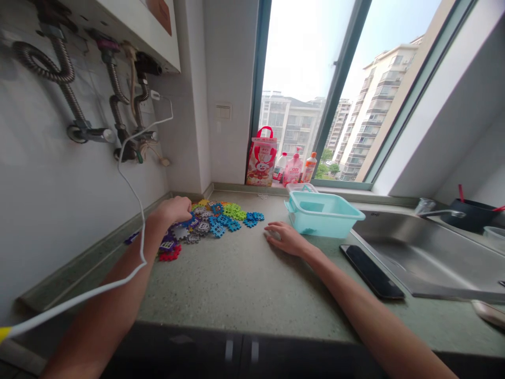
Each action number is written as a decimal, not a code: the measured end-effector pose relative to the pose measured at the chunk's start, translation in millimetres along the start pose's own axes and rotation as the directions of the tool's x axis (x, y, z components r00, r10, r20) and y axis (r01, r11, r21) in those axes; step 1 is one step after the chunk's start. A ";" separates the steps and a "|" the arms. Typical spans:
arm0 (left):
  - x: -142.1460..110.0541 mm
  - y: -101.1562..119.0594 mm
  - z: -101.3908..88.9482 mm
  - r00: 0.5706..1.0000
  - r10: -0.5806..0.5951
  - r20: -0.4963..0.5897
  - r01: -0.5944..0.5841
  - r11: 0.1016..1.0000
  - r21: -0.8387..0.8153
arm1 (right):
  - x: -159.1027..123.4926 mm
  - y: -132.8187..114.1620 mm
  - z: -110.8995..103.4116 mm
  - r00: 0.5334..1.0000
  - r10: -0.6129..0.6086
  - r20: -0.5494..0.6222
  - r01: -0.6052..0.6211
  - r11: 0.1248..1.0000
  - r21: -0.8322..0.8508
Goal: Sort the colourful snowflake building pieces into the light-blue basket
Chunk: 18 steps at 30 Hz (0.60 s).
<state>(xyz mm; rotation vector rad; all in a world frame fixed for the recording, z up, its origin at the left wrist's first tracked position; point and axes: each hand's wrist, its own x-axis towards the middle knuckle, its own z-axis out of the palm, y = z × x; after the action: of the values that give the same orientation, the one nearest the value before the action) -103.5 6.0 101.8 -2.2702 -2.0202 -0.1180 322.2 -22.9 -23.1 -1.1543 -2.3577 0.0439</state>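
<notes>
My left hand (174, 209) is curling over the far left of the pile of plastic pieces (216, 225) — I can't tell whether it's gripping one. My right hand (287, 238) is lying loosely open and empty on the counter (236, 284), just beside the teal bin (325, 213), which is standing between it and the sink (430, 252) — while a white cable (136, 197) is crossing my left forearm.
</notes>
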 end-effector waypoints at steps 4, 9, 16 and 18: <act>-4.3 31.0 1.2 0.960 0.125 -0.249 -0.109 0.991 0.078 | 1.2 -0.6 -0.5 1.000 0.001 -0.016 0.000 1.000 0.010; -10.0 86.8 32.9 0.836 0.440 -0.328 -0.447 0.893 0.060 | 0.8 -2.4 -1.5 0.999 -0.007 -0.041 0.008 0.999 0.031; -6.4 81.2 53.3 0.745 0.651 -0.145 -0.665 0.741 -0.091 | 0.0 -6.4 -4.8 1.000 -0.009 -0.004 0.009 1.000 0.003; -0.1 71.7 55.3 0.757 0.621 -0.204 -0.648 0.753 -0.111 | -0.1 -6.3 -4.6 1.000 -0.013 0.012 0.013 1.000 -0.001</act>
<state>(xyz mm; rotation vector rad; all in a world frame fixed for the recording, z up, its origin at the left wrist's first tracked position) -32.9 4.6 45.3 -2.8171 -1.0939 -0.4118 319.8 -27.9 -17.5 -1.1425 -2.3756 0.0454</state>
